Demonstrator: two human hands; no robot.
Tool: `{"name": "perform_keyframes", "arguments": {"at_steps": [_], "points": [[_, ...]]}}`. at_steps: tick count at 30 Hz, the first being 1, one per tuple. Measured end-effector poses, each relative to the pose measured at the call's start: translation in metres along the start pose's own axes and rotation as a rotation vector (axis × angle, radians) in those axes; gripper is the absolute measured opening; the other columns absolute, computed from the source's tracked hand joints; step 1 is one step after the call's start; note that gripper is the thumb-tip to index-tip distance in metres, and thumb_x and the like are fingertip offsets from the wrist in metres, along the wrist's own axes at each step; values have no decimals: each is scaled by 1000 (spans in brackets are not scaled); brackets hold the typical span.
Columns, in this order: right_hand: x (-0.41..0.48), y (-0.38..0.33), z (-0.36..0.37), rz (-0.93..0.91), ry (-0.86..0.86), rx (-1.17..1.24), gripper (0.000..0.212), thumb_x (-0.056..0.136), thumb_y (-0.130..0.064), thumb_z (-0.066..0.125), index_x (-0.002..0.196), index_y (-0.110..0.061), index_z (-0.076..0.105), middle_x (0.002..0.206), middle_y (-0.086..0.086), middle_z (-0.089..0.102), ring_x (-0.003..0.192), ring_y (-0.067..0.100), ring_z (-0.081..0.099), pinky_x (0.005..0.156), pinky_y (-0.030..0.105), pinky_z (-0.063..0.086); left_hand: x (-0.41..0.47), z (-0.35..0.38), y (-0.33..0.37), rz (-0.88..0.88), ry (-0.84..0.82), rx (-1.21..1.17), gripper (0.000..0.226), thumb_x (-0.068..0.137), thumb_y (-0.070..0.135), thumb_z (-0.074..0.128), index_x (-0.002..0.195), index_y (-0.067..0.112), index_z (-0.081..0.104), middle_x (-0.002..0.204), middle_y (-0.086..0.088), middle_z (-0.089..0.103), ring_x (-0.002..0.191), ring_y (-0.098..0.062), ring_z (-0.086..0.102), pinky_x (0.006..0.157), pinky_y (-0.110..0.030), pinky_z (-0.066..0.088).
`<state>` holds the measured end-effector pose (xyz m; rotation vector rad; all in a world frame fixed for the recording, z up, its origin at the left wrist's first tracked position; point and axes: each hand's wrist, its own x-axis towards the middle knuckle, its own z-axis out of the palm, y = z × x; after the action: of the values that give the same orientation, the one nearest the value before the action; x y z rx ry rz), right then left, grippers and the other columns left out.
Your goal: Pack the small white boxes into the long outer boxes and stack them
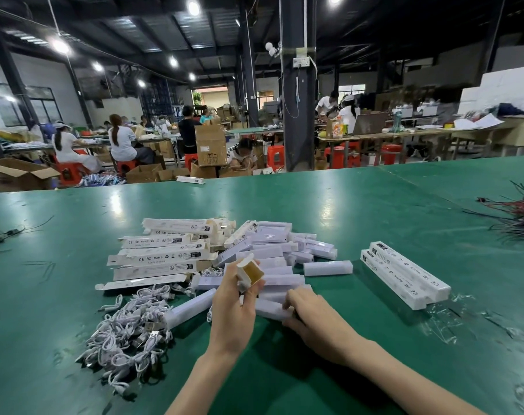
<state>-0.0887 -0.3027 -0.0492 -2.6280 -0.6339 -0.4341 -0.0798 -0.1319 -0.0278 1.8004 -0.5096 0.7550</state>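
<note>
The left hand (235, 307) holds an outer box (248, 272) end-on above the green counter (374, 205), its open mouth turned toward the camera so the brown inside shows. The right hand (311, 316) lies low on the heap of small white boxes (278, 259), fingers curled over 1 of them; whether that box is gripped or only touched I cannot tell.

This looks like the loading step: an outer box opened, an inner box being picked. Next, the right hand would need to lift 1 box, line its end with the open mouth, and slide it in straight.

More flat outer boxes (162, 257) lie left of the heap, white cables (126, 327) nearer. 2 packed boxes (404, 274) rest together on the right.
</note>
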Motion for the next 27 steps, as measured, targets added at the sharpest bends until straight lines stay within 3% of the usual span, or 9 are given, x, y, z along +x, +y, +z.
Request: {"name": "perform_keyframes", "arguments": {"at_steps": [2,5,8,10,13,19,21,24,27], "points": [[-1,-1,-9,6,98,145,9,95,-12,54,104,-10,55,103,3,56,94,21,50,86,25,40,-2,-1,1,-1,-19,18,31,86,-11,63,110,8,59,102,19,62,94,5,61,78,-8,46],[0,-4,-35,57,412,363,10,92,-1,57,98,-9,60,92,3,60,82,19,55,76,21,44,-3,-2,1,13,-27,47,35,84,-8,66,113,10,58,96,15,63,88,1,61,78,-7,44],[-3,-10,-65,43,733,563,13,95,-11,49,100,-18,60,92,-3,59,80,7,55,68,13,42,-1,-1,4,15,-28,19,33,85,-7,66,111,13,59,89,-2,58,82,-8,58,79,-7,43],[-5,-15,-79,29,835,684,16,95,-18,46,99,-25,60,85,-8,55,70,6,48,61,11,36,-1,-2,8,10,-38,-20,30,87,-9,64,108,12,59,88,-5,59,83,-1,58,79,-5,44],[-9,-25,-88,15,798,930,15,92,-35,51,97,-29,64,73,-15,52,63,6,43,55,16,35,-2,-1,9,48,-73,-46,30,87,-15,60,108,7,58,90,-16,59,86,5,56,81,-3,43],[-13,-43,-82,-25,693,816,12,94,-30,51,95,-33,62,82,-9,58,68,8,48,62,24,42,-5,-1,5,31,-185,56,58,90,1,63,120,48,46,110,24,60,104,-5,59,85,-20,48],[-13,-44,-82,-14,718,785,13,94,-28,49,96,-32,61,88,-9,58,72,8,50,65,23,43,-5,-1,6,36,-188,61,55,92,7,62,118,53,46,106,24,61,98,-4,58,81,-17,47],[-12,-41,-85,-26,770,749,14,95,-23,48,99,-27,60,90,-10,54,73,3,49,64,12,39,-3,-3,10,54,-163,50,46,90,14,61,98,56,45,80,22,54,72,-1,48,64,-11,37],[-12,-38,-88,-57,812,643,15,96,-15,47,101,-21,60,93,-8,53,72,-1,47,62,7,36,-2,-3,14,97,-163,63,56,89,5,62,91,56,39,76,30,51,68,6,46,62,-7,34]]}}
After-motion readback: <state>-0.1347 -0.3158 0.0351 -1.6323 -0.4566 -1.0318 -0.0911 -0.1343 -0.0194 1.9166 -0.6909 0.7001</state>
